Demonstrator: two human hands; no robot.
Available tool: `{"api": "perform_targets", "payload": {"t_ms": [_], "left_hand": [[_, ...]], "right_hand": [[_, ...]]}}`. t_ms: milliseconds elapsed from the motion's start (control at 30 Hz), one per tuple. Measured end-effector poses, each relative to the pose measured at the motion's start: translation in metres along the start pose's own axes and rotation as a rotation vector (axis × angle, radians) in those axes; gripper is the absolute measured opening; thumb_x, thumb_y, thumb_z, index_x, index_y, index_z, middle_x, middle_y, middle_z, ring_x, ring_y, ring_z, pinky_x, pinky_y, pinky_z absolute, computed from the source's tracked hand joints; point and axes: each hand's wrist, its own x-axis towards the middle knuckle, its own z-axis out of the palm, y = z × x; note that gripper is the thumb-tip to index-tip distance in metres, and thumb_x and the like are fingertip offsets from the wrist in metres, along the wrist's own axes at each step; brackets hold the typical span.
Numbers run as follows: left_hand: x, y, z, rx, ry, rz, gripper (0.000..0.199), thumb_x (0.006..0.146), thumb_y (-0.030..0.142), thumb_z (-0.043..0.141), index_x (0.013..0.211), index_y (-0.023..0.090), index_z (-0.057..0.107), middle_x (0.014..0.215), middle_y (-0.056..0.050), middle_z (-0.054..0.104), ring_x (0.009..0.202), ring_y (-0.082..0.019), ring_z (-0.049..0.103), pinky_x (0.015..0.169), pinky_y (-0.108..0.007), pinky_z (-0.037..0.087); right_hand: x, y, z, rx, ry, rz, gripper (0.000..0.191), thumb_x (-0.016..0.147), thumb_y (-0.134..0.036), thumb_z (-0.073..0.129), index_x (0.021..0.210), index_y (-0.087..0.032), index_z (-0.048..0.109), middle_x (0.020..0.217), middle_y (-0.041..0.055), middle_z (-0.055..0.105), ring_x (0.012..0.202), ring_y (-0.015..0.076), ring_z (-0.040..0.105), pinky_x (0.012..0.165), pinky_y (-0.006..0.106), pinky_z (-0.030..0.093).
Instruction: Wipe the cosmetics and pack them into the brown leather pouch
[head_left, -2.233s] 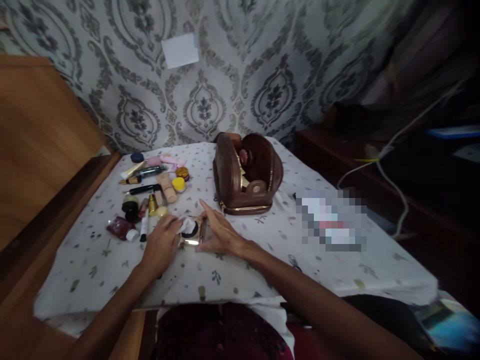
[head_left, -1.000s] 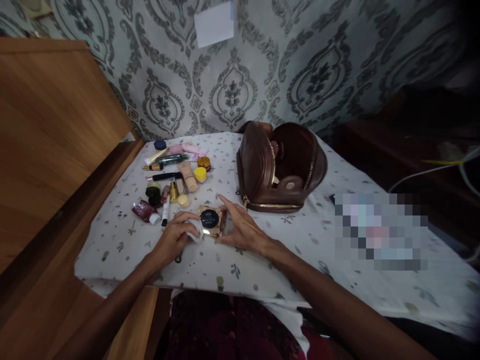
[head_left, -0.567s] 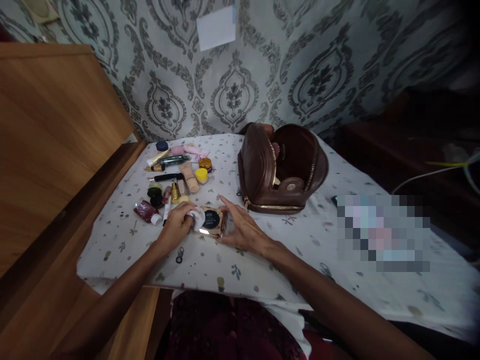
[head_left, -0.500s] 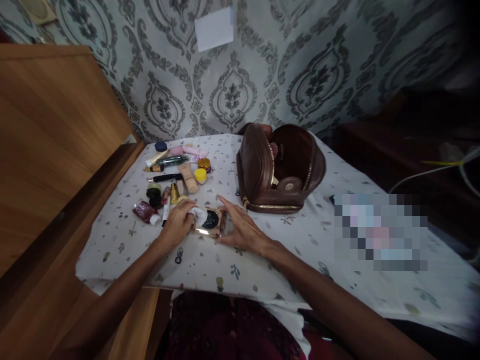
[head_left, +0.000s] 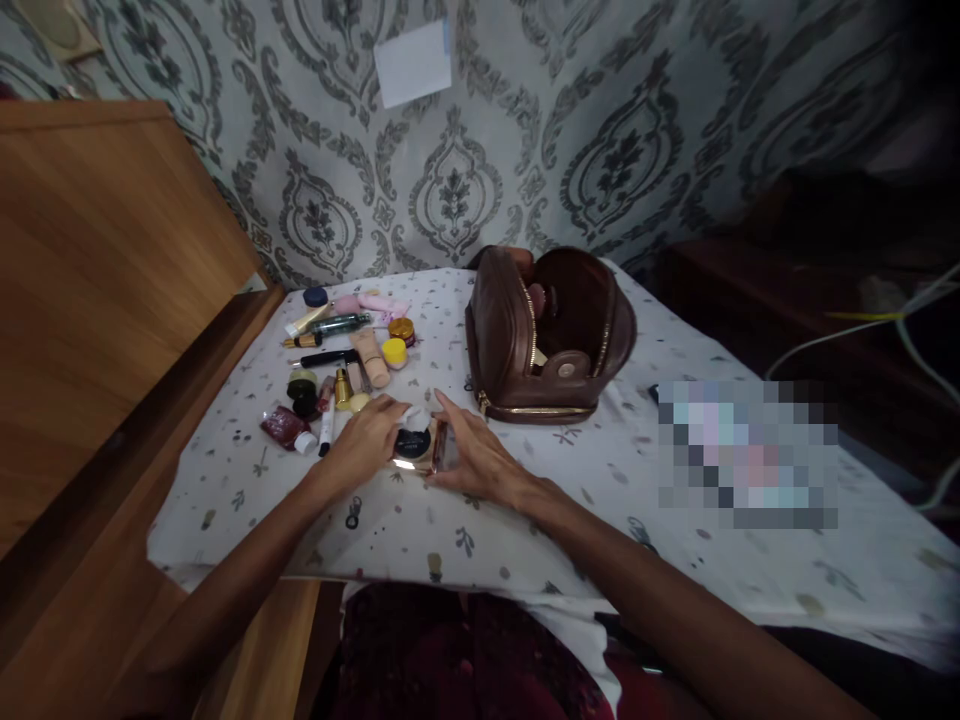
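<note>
A gold compact with a black oval label lies on the patterned white cloth. My left hand is closed on a white wipe and presses it against the far part of the compact's top. At the compact's right edge, my right hand grips it between thumb and fingers. Just left of my left hand are a white tube with a black cap and a dark red bottle with a white cap. A brown bag stands unzipped beyond my right hand.
Several cosmetics, among them a beige tube, a yellow-lidded jar and an amber jar, lie at the back left. A wooden panel borders the left side. A blurred-out object lies on the right.
My left hand and the wipe have moved toward the far side of the compact's top, uncovering more of the label. The whole view has shifted slightly.
</note>
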Motion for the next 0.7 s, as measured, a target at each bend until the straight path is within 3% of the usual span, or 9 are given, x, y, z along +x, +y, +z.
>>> {"api": "perform_targets", "payload": {"t_ms": [133,267,367,533,700], "left_hand": [[-0.017,-0.005,-0.002,0.045,0.012,-0.118,0.031,0.091,0.01,0.039,0.113,0.014,0.06,0.101,-0.011,0.063,0.094,-0.025,0.061,0.086,-0.04,0.052],[-0.04,-0.003,0.004,-0.019,0.096,-0.143,0.028,0.092,0.015,0.039,0.111,0.014,0.059,0.107,-0.014,0.064,0.104,-0.028,0.06,0.093,-0.044,0.05],[-0.051,-0.003,0.01,-0.143,0.175,-0.147,0.025,0.093,0.019,0.039,0.106,0.016,0.06,0.103,-0.012,0.066,0.102,-0.026,0.06,0.093,-0.042,0.048],[-0.049,-0.006,0.01,-0.535,0.248,-0.324,0.019,0.089,0.032,0.047,0.082,0.018,0.058,0.067,0.001,0.055,0.064,-0.016,0.053,0.064,-0.029,0.047],[-0.037,-0.001,0.008,-1.012,0.24,-0.471,0.026,0.08,0.044,0.06,0.081,0.018,0.057,0.063,0.005,0.05,0.054,-0.011,0.043,0.05,-0.021,0.035]], "right_hand": [[0.001,-0.002,-0.002,-0.023,0.012,-0.043,0.122,0.063,-0.036,0.087,0.156,-0.024,0.009,0.132,0.0172,0.053,0.122,0.0341,0.051,0.102,0.054,0.042],[0.002,-0.004,-0.005,-0.001,0.046,-0.108,0.082,0.071,-0.035,0.081,0.144,-0.023,0.043,0.126,0.0136,0.058,0.117,0.0308,0.054,0.101,0.051,0.045],[0.003,-0.006,-0.006,0.071,0.149,-0.071,0.061,0.075,-0.033,0.077,0.132,-0.024,0.058,0.124,0.0111,0.058,0.117,0.0279,0.056,0.101,0.047,0.047],[0.005,-0.015,-0.011,0.461,0.212,0.087,0.051,0.073,-0.035,0.078,0.12,-0.02,0.066,0.116,0.0096,0.064,0.107,0.0232,0.063,0.099,0.042,0.05],[0.006,-0.022,-0.016,0.952,0.077,0.259,0.057,0.069,-0.043,0.081,0.118,-0.02,0.066,0.114,0.0084,0.071,0.109,0.0241,0.066,0.1,0.044,0.05]]}}
